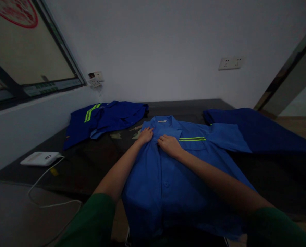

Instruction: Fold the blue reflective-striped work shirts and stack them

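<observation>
A blue short-sleeved work shirt (194, 171) lies front up, its collar toward the wall and its lower part hanging over the near table edge. A yellow-green stripe (192, 139) crosses the chest on the right. My left hand (145, 135) rests on the shirt front just below the collar, fingers laid out on the cloth. Beside it, my right hand (170, 145) has its fingers curled and closed on the front edge near the button line. The shirt's left sleeve is not visible beyond my left hand.
On the dark table (188, 104), a darker blue garment (111, 116) with yellow-green stripes lies at the left, and folded dark blue cloth (255, 132) at the right. A white device (41, 159) with a cable (41, 178) sits at left. Wall sockets (230, 63) are behind.
</observation>
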Available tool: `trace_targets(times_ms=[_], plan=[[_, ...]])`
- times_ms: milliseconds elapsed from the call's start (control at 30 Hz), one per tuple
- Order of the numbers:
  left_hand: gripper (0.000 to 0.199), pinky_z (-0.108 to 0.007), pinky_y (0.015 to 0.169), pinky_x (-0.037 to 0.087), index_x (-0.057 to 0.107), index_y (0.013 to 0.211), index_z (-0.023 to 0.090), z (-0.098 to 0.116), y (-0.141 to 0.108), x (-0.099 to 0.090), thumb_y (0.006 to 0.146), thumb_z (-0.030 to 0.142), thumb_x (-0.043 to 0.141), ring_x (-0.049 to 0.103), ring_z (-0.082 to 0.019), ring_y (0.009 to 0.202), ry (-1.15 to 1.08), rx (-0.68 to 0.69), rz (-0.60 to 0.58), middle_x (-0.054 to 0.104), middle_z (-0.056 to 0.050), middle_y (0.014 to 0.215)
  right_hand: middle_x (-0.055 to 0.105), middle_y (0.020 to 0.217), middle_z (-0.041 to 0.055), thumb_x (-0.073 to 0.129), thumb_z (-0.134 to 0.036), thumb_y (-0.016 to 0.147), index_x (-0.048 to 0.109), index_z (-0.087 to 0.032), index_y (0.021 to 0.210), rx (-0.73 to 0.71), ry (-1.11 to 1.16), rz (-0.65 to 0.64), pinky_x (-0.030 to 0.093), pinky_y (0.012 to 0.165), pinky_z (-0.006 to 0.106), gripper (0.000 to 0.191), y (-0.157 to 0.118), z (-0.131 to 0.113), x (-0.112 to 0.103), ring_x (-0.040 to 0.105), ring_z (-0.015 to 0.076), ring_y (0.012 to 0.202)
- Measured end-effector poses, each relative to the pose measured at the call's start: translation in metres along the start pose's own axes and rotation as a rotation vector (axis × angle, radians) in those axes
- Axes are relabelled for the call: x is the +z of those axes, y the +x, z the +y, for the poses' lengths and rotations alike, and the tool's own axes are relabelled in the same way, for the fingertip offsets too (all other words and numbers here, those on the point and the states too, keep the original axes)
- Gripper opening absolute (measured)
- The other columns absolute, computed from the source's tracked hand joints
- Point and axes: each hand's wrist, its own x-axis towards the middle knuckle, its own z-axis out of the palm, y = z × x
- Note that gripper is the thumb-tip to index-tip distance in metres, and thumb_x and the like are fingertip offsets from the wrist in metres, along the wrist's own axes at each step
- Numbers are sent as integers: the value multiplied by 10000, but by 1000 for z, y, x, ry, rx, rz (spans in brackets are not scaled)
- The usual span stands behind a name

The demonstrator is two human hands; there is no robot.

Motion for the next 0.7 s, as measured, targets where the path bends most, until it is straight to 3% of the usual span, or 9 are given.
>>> trace_targets(times_ms=[133,200,300,433,500,600,700], plan=[[465,-455,1124,286,484,1384,235,-3,17,0,953,276,315,380,-237,1374,14,-17,15,452,-81,1467,683,1028,125,412,-320,978,653,-155,1054,43,121,-25,452,785,286,302,-2,-9,-9,628,224,957],[464,-453,1120,289,484,1386,231,-4,25,0,965,288,299,391,-241,1366,18,-23,28,449,-93,1468,697,996,113,385,-413,983,670,-170,1014,136,201,-48,454,775,282,376,2,0,-12,646,220,926],[467,-457,1114,293,488,1385,222,-5,34,1,981,301,267,394,-245,1362,15,-26,58,436,-106,1475,682,1075,124,414,-374,978,660,-169,1049,395,269,7,444,830,287,328,8,40,-10,624,226,1017],[477,-460,1104,312,483,1388,215,-6,40,5,989,310,240,393,-252,1363,0,-49,94,437,-110,1474,639,1147,177,624,-255,862,619,-119,1088,692,367,42,427,886,326,263,11,102,7,577,258,1103],[485,-453,1108,313,429,1424,208,-7,42,7,985,293,243,376,-248,1375,-5,-71,112,424,-111,1483,657,1083,154,677,-243,813,614,-111,1054,731,428,29,443,844,306,282,12,117,19,606,233,1025],[516,-445,1128,289,351,1463,167,-8,43,11,960,269,293,303,-249,1414,-1,-114,126,370,-124,1514,663,983,69,689,-244,785,581,-129,1083,734,524,62,457,727,235,338,13,120,30,617,160,874],[556,-453,1152,240,361,1454,109,-8,45,14,942,321,326,235,-278,1439,10,-157,110,316,-161,1533,630,806,-16,677,-221,762,584,-148,1085,694,843,124,429,591,192,344,11,113,30,567,109,674]])
